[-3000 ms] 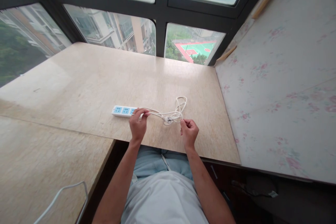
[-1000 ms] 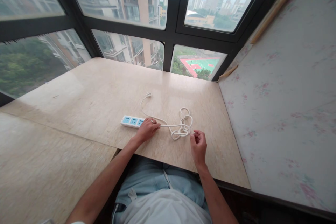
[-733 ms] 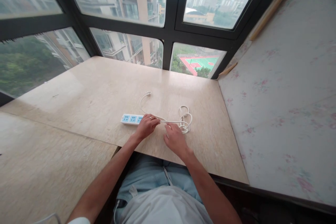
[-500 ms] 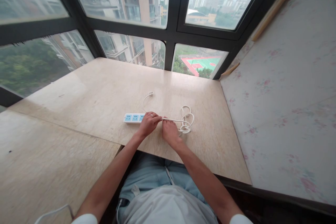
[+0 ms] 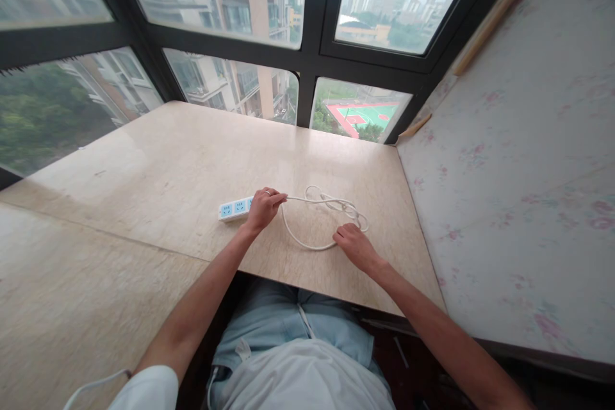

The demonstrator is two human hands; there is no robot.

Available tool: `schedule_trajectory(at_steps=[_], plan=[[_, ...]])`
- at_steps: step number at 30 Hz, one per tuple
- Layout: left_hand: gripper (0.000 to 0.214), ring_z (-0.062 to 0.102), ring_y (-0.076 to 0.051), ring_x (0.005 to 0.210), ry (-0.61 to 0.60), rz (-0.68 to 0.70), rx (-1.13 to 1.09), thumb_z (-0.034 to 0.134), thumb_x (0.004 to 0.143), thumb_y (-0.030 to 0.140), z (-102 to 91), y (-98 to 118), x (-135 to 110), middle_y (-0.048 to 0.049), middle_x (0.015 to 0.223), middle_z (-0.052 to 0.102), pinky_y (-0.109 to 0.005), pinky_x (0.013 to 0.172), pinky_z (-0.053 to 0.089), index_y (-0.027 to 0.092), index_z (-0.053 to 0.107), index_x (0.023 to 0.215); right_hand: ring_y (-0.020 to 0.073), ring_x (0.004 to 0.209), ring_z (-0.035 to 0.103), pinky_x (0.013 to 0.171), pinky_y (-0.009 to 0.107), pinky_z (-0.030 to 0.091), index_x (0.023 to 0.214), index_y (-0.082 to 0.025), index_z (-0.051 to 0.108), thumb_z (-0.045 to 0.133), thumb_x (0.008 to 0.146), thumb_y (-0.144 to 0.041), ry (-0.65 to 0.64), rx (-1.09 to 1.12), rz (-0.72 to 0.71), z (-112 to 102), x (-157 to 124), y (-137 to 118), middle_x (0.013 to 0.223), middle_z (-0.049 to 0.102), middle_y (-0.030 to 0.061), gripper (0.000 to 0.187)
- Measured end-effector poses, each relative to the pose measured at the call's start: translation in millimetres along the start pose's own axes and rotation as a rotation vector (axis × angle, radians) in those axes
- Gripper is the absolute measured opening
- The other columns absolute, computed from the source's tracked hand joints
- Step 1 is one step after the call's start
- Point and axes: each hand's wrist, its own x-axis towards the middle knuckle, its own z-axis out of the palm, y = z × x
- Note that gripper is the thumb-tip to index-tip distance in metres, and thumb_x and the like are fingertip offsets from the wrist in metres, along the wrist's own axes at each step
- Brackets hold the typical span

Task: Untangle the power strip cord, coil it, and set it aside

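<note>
A white power strip [image 5: 234,208] with blue socket faces lies on the stone ledge, its right end covered by my left hand [image 5: 265,207]. The fingers of that hand are closed, pinching the white power cord [image 5: 307,248] beside the strip. To the right, my right hand [image 5: 354,241] is closed on the same cord, low over the ledge. Between the hands the cord sags in a wide curve toward me. Its remaining loops lie loosely tangled behind my right hand. The plug is not visible now.
The pale stone ledge [image 5: 158,160] reaches back to dark window frames [image 5: 303,96]. A floral-papered wall [image 5: 500,205] bounds the right side. At lower left another white cable [image 5: 93,385] rests on the ledge near my left forearm.
My right hand has moved right and toward me, drawing a length of cord away from my left hand. The strip has tilted slightly, and the plug seen behind it has gone from sight.
</note>
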Motion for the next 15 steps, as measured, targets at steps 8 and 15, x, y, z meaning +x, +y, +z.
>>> schedule_trajectory(at_steps=[8,15], plan=[[0.021,0.060,-0.022,0.083,0.010,-0.047,0.069,0.055,0.089,0.027,7.1,-11,9,-0.0073,0.086,0.072,-0.035,0.074,0.042,0.023,0.075,0.096,0.0213,0.102,0.056,0.103,0.041,0.037,0.084,-0.016,0.065,0.047,0.088,-0.003,0.038,-0.021,-0.125,5,-35,96,0.103,0.065,0.0100,0.023],[0.021,0.061,-0.023,0.083,-0.039,-0.032,0.120,0.054,0.089,0.027,9.3,-18,1,-0.0078,0.085,0.071,-0.035,0.072,0.041,0.024,0.075,0.094,0.0201,0.126,0.047,0.109,0.042,0.030,0.084,-0.016,0.066,0.040,0.081,0.003,0.017,0.060,0.037,10,-43,143,0.133,0.057,0.0123,0.032]])
